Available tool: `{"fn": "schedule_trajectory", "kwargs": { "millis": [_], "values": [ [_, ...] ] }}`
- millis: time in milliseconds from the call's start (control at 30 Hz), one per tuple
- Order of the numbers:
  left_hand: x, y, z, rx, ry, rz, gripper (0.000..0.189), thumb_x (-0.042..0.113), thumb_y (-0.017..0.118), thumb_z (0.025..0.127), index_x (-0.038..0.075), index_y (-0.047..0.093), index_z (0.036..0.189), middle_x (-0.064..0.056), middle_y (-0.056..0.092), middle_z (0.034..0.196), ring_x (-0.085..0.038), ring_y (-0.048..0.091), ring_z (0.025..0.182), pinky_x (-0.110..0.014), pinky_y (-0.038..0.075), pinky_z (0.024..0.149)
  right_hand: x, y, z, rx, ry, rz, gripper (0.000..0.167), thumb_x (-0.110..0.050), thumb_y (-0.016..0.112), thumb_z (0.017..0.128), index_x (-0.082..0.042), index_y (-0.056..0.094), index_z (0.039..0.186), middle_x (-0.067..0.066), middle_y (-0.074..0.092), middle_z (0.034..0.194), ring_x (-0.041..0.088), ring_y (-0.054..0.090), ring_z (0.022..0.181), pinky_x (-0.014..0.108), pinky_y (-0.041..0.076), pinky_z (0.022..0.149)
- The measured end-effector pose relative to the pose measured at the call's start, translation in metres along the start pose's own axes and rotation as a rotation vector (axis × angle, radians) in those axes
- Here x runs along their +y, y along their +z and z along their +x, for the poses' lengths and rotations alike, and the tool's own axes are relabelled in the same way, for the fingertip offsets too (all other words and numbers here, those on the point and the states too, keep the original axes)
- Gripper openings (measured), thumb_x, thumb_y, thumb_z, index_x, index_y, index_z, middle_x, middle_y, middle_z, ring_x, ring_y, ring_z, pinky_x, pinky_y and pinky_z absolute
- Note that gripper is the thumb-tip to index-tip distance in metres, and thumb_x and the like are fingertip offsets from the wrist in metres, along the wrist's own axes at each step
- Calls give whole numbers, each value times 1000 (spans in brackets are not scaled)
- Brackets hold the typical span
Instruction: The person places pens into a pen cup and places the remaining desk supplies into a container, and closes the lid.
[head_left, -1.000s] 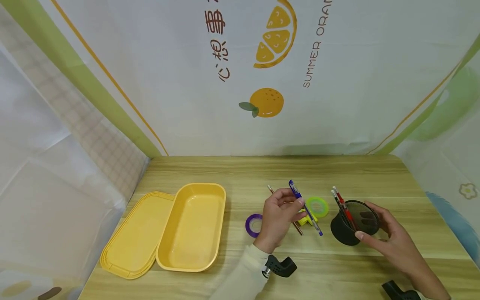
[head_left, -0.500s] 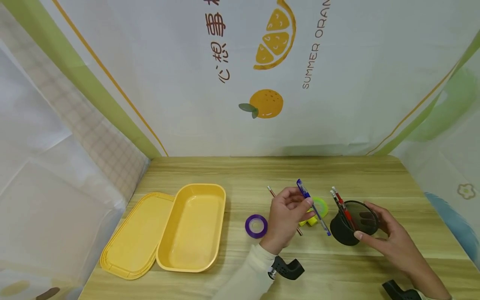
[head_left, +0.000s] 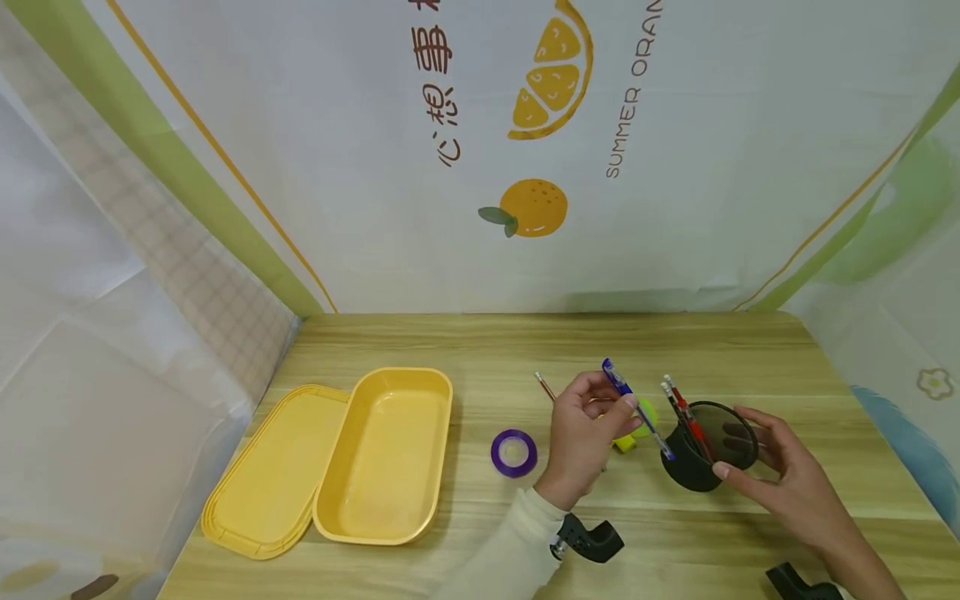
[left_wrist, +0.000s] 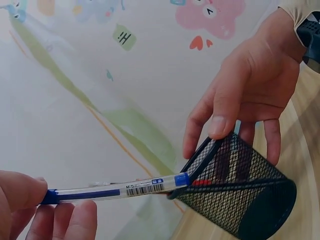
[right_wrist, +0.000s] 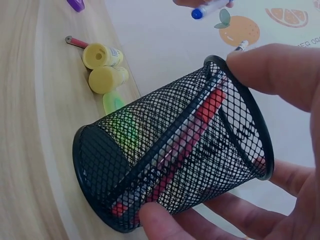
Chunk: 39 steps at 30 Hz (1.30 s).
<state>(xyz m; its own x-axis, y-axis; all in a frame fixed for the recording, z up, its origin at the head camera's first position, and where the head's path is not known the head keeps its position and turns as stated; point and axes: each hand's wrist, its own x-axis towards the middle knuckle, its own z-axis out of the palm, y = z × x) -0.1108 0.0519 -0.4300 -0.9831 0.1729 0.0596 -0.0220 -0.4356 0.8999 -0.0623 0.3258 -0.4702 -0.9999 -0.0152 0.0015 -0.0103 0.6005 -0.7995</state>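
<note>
My left hand [head_left: 581,442] pinches a blue pen [left_wrist: 105,192] between thumb and fingers. The pen slants down to the right, and in the head view its lower end overlaps the near-left side of a black mesh pen cup [head_left: 686,468]. Gripped by its rim and side, that cup is in my right hand [head_left: 791,487], tilted in the wrist views. Inside it lean a red pen [right_wrist: 210,105] and a dark pencil-like stick with a white end [head_left: 667,386]. Whether the blue pen touches the cup, I cannot tell.
Left of my hands lie a purple tape roll [head_left: 513,453], a yellow box [head_left: 386,467] and its yellow lid [head_left: 273,475]. Partly hidden behind my left hand are a pencil [head_left: 545,384], yellow cylinders [right_wrist: 107,79] and a green ring [head_left: 647,414].
My left hand has moved right with the blue pen, bringing its lower end to the cup. The right hand and cup have stayed nearly still.
</note>
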Motion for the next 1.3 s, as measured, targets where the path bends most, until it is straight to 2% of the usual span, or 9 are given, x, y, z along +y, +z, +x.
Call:
{"fn": "schedule_trajectory", "kwargs": {
  "millis": [133,200,300,433,567,733,867,1100,1300],
  "values": [
    [-3,7,0,14,24,24,25,-3,75,95,4,69,118,0,67,102,-15,71,95,-26,64,79,0,0,0,13,-3,2,82,-23,79,98,-13,32,165,-5,59,133,-18,52,108,20,54,74],
    [-5,11,1,22,35,36,25,-3,75,94,1,68,118,0,67,102,-15,70,94,-25,64,77,1,0,0,18,-8,5,82,-22,79,98,-13,33,164,-15,58,130,-18,53,109,20,54,74],
    [-9,15,2,34,44,43,25,-3,75,94,-3,68,118,-1,67,101,-11,69,90,-24,64,75,1,1,0,23,-21,16,81,-20,79,97,-12,34,164,-22,57,129,-18,53,110,19,53,75],
    [-15,20,4,46,46,49,23,-3,75,93,1,70,116,-5,68,101,-9,68,87,-23,63,73,2,1,-1,28,-27,30,80,-18,79,97,-12,34,163,-23,57,129,-17,54,110,19,53,75],
    [-18,24,5,47,43,37,22,-2,75,93,3,71,114,-8,68,102,-10,68,88,-24,64,73,3,2,0,23,-21,36,81,-19,79,98,-12,33,164,-19,57,129,-17,54,109,20,55,74],
    [-15,29,7,21,61,30,23,1,75,94,-1,69,117,-2,67,101,-9,68,88,-25,64,75,2,2,1,34,-34,34,81,-19,79,97,-11,33,164,-16,58,129,-17,54,108,21,55,74],
    [-16,32,9,25,87,50,24,2,75,95,-5,67,117,1,66,99,-7,67,87,-23,63,74,2,3,1,44,-48,32,81,-17,80,97,-9,33,163,-10,59,128,-17,54,108,19,55,75],
    [-27,35,11,57,109,105,19,2,76,93,3,71,111,3,67,96,-5,68,85,-22,63,71,2,4,1,43,-31,26,82,-20,80,97,-9,33,164,-7,60,130,-17,54,109,18,53,76],
    [-34,34,12,54,120,220,20,5,78,93,12,73,111,7,70,97,-2,70,85,-22,62,75,2,3,0,45,-36,25,82,-19,80,97,-10,33,164,-10,59,130,-17,53,110,16,53,78]
  ]
}}
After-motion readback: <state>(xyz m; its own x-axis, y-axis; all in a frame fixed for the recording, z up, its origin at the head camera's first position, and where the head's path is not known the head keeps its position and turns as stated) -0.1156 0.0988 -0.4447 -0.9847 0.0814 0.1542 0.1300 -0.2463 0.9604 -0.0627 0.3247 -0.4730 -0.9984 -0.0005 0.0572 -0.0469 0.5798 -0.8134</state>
